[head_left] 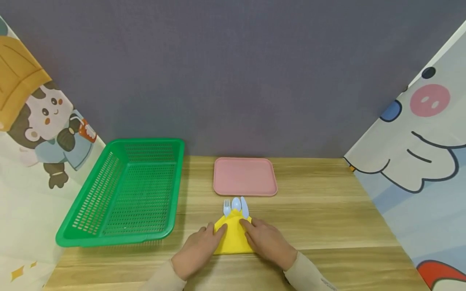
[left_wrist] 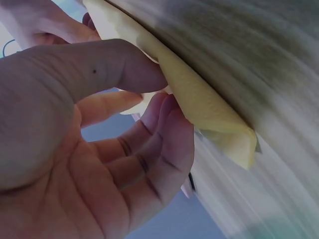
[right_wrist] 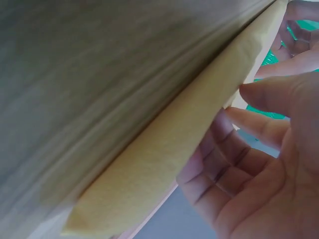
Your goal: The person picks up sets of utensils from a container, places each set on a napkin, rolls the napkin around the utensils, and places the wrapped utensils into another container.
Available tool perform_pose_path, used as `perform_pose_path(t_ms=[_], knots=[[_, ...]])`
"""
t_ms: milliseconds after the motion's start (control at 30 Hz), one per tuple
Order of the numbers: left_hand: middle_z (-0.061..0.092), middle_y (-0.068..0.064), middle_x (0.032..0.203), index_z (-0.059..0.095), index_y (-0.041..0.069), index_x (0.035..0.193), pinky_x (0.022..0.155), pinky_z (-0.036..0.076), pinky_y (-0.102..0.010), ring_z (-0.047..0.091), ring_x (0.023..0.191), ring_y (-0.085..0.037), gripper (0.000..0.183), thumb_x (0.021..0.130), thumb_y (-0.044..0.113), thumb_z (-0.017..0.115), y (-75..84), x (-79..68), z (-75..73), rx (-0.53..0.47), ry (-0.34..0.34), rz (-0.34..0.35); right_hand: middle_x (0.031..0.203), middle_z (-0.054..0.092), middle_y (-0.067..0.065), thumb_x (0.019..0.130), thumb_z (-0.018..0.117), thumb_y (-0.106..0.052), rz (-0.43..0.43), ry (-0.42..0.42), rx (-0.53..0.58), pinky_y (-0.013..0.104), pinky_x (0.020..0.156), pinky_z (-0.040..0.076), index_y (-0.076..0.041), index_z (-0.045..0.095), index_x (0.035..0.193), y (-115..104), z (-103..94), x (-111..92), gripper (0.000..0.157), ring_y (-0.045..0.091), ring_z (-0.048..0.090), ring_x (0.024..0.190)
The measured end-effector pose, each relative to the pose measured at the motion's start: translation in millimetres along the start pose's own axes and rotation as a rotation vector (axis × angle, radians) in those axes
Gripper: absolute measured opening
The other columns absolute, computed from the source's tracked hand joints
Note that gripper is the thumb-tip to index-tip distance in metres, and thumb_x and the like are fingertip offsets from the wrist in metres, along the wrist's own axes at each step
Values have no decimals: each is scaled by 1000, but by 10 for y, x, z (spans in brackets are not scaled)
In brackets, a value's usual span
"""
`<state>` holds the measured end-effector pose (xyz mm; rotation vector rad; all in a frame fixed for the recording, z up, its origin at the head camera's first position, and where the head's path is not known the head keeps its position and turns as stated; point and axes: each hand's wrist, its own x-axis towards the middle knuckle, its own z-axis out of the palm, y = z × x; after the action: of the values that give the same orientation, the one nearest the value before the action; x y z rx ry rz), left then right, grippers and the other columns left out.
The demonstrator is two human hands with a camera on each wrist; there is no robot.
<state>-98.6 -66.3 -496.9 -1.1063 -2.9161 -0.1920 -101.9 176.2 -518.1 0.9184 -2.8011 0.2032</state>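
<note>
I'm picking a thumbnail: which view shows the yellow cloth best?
The head view: it shows the yellow cloth from above, fork, spoon and knife poking past its far edge. Both wrist views show a slanting strip of it, close up.

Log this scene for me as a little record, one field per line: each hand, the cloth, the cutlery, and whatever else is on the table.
Left hand: left hand, touching the cloth's left side
Right hand: right hand, touching the cloth's right side
Cloth: yellow cloth, on the wood-grain table
Cutlery: pale blue fork, spoon and knife, left to right; heads and blade beyond the cloth, handles hidden
Basket: green basket, left of the cloth
Tray: pink tray, beyond the cutlery
</note>
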Motion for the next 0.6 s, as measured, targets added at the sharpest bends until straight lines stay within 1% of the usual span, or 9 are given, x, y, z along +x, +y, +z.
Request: perform_pose_path(t_ms=[100,200,300,433,533,600], knots=[[57,-19,100,55,6,139,48,50,-33,58,70,-26,54,87,-7,64,-10,27,0,-27,-30,-16,90,62,10,95,67,-22,19,-27,-7,36,59,55,-8,56,136,-5,8,17,45,22,62,72],[56,-20,101,53,7,141,49,51,-34,58,71,-26,56,88,-8,62,-16,52,-5,-59,-64,-40,85,58,6,97,65,-25,36,-49,0,32,53,50,-9,54,141,-14,6,36,48,18,55,67],[55,-18,97,51,9,144,48,49,-33,54,67,-23,58,89,-8,61,-21,72,-11,-73,-77,-45,81,53,2,98,64,-29,47,-57,6,28,50,46,-10,53,144,-23,1,62,51,14,50,64],[55,-16,96,50,10,146,48,48,-32,51,64,-21,61,89,-8,61,-29,87,-13,-76,-88,-35,78,54,0,98,63,-34,54,-75,3,27,50,48,-10,50,145,-40,-3,95,54,13,52,63],[56,-19,100,49,10,146,51,50,-33,55,68,-23,60,90,-7,61,-32,88,-1,-79,-98,-39,79,55,1,98,63,-36,62,-100,3,29,52,50,-9,49,146,-50,-8,106,56,15,55,64],[57,-19,102,50,10,145,51,52,-33,57,70,-24,58,90,-6,61,-32,80,16,-68,-87,-26,81,56,2,98,63,-37,70,-113,11,30,54,50,-9,49,146,-54,-18,98,57,16,55,66]])
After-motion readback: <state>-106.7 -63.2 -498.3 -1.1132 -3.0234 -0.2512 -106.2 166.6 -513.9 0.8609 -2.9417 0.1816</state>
